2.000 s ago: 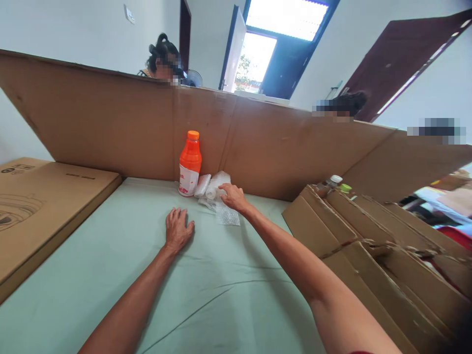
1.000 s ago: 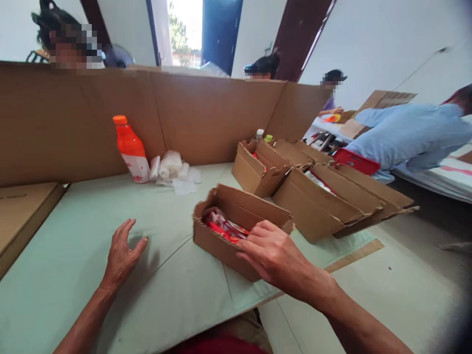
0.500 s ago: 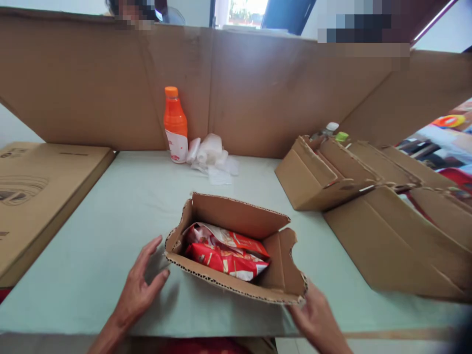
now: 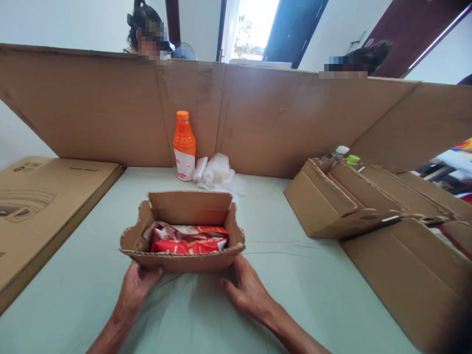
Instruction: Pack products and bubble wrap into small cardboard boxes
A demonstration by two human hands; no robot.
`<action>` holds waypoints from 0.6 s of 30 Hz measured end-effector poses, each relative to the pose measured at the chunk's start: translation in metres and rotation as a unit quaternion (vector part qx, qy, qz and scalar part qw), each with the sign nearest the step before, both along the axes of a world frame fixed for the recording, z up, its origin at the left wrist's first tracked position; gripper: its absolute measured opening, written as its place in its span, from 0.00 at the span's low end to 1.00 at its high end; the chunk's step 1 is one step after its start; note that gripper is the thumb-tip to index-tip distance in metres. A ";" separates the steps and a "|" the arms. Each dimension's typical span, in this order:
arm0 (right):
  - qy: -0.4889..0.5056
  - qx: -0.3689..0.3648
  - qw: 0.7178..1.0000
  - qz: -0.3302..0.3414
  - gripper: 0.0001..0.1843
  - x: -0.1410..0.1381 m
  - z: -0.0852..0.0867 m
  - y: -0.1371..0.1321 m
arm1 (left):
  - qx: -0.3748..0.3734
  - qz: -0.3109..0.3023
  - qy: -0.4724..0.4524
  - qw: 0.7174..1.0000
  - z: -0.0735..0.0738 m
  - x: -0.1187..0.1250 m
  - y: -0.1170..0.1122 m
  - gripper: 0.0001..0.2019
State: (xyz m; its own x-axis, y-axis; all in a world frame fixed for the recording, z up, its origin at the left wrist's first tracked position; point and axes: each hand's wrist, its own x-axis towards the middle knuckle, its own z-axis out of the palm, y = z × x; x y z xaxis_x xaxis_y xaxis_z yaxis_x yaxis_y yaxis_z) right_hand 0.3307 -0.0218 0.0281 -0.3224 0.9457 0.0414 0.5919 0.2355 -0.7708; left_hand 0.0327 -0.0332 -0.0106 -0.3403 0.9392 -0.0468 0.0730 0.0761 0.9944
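An open-topped cardboard box (image 4: 191, 264) with rough-cut edges sits at the middle of the table, its long side towards me. Inside it lie red and white snack packets (image 4: 190, 246), printed and crinkled. My left hand (image 4: 138, 282) grips the box low at its left front corner, the thumb along the front face. On the opposite side my right hand (image 4: 245, 285) clasps the lower right corner, thumb in front. The box hides the fingertips of both hands. Whether its base rests fully on the cloth I cannot tell.
Behind the box stand an orange bottle (image 4: 184, 145) and crumpled clear plastic (image 4: 219, 172). Several cardboard boxes (image 4: 401, 270) are on the right, one holding bottles. A large flat carton (image 4: 55, 196) lies left. A cardboard screen (image 4: 265, 123) closes the back; two people are beyond it.
The box has shifted left and turned squarer to me. My left hand, earlier open beside it, now grips its left corner. My right hand has moved left with the box. The camera view has tilted up.
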 end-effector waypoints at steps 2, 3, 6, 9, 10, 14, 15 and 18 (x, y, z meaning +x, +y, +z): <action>0.025 0.015 0.999 0.037 0.39 -0.026 -0.002 0.030 | -0.002 0.040 0.001 0.999 -0.003 -0.020 0.010 0.36; 0.033 0.021 0.998 0.045 0.40 -0.037 -0.006 0.040 | -0.004 0.052 0.002 0.999 -0.006 -0.029 0.015 0.36; 0.044 0.042 0.997 0.039 0.42 -0.052 -0.026 0.055 | 0.002 0.077 0.005 0.997 -0.014 -0.042 0.023 0.37; 0.037 0.055 0.997 0.038 0.43 -0.048 -0.047 0.053 | 0.007 0.089 -0.008 0.996 -0.016 -0.038 0.026 0.39; 0.034 0.057 0.997 0.039 0.43 -0.045 -0.051 0.052 | 0.008 0.089 -0.010 0.996 -0.015 -0.035 0.027 0.40; 0.021 0.070 0.997 0.030 0.42 -0.038 -0.058 0.048 | 0.011 0.090 -0.002 0.996 -0.010 -0.029 0.026 0.40; 0.015 0.074 0.997 0.028 0.42 -0.039 -0.057 0.048 | 0.008 0.095 -0.003 0.995 -0.011 -0.030 0.025 0.40; -0.008 0.077 0.996 0.038 0.43 -0.043 -0.055 0.050 | -0.015 0.116 -0.019 0.993 -0.020 -0.039 0.020 0.40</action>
